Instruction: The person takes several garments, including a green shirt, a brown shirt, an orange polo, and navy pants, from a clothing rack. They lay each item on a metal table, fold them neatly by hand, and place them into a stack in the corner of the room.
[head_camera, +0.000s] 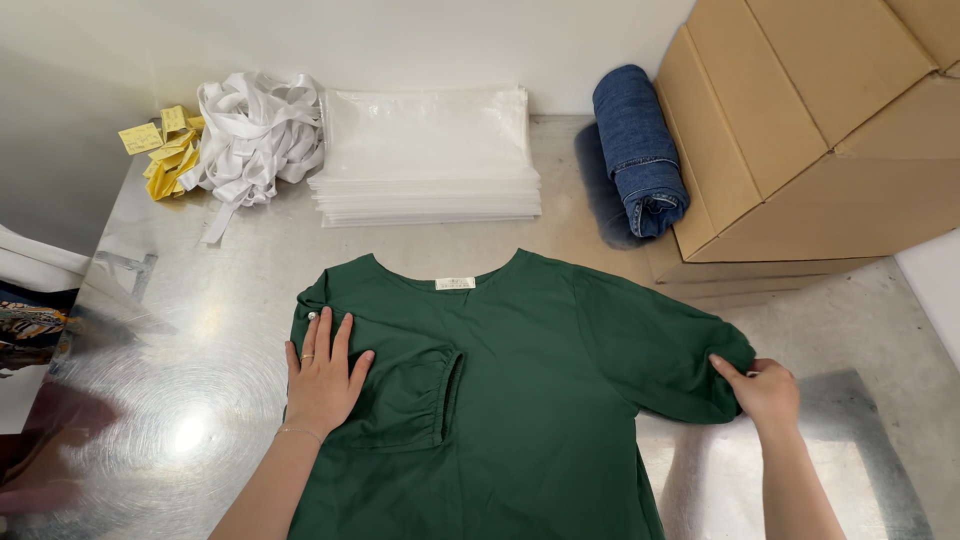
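1. A green top (520, 400) lies flat on the metal tabletop (190, 400), its neck pointing away and its hem running off the near edge.
2. The left hand (322, 378) lies flat with its fingers spread, pressing the folded-in left sleeve; it holds nothing.
3. The right hand (765, 390) pinches the right sleeve's cuff, with bare tabletop around it.
4. Beyond the top are clear bags (425, 155), white ribbon (255, 130), yellow tags (165, 150), rolled denim (640, 150) and boxes (810, 130) along the wall.
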